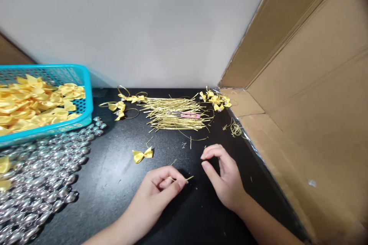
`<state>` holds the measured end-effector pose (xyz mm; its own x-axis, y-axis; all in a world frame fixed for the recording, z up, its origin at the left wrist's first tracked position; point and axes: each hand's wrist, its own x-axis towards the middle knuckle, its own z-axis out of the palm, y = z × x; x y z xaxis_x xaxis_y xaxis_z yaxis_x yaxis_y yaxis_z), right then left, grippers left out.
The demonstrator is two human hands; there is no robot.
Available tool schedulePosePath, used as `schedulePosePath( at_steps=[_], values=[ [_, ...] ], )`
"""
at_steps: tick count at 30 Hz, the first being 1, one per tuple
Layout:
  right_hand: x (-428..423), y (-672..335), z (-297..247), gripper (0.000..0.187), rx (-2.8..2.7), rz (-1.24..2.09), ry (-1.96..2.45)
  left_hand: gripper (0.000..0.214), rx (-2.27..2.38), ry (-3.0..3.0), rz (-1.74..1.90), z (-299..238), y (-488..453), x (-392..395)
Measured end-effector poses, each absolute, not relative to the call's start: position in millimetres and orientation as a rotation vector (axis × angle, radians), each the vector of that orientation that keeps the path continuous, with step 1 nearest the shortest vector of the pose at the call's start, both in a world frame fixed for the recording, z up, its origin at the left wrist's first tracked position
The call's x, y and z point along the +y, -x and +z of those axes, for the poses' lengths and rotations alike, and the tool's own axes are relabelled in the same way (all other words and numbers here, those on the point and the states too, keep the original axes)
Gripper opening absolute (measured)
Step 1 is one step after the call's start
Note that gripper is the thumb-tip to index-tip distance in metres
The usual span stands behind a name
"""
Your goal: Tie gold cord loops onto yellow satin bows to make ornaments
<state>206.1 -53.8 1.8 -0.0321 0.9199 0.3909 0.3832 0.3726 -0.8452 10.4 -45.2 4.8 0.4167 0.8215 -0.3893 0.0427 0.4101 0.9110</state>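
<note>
Between thumb and forefinger my left hand pinches a thin gold cord, whose short end sticks out to the right; the rest is hidden in the fingers. To its right, my right hand hovers with thumb and forefinger apart and nothing between them. A single yellow satin bow lies on the black table, just beyond my left hand. Farther back a layer of gold ties is spread out, with pink-handled snips resting on top.
A turquoise basket of yellow bows stands at the left, above many silver beads. Bows with beads and cord loops lie back left, more bows back right. A cord tangle sits near the cardboard wall.
</note>
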Motion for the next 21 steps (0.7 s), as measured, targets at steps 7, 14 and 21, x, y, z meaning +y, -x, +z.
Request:
schedulePosePath(
  at_steps=[7,14,21],
  values=[
    [26,-207,21,0.017,-2.132,0.254,1.589,0.034,0.878,-0.779,0.809,-3,-8,-41],
    [97,-186,12,0.008,-2.252,0.210,1.655,0.032,0.812,-0.463,0.914,2,-3,-29],
    [93,-192,23,0.008,-2.075,0.299,1.737,0.039,0.830,-0.396,0.889,3,-2,-26]
  ],
)
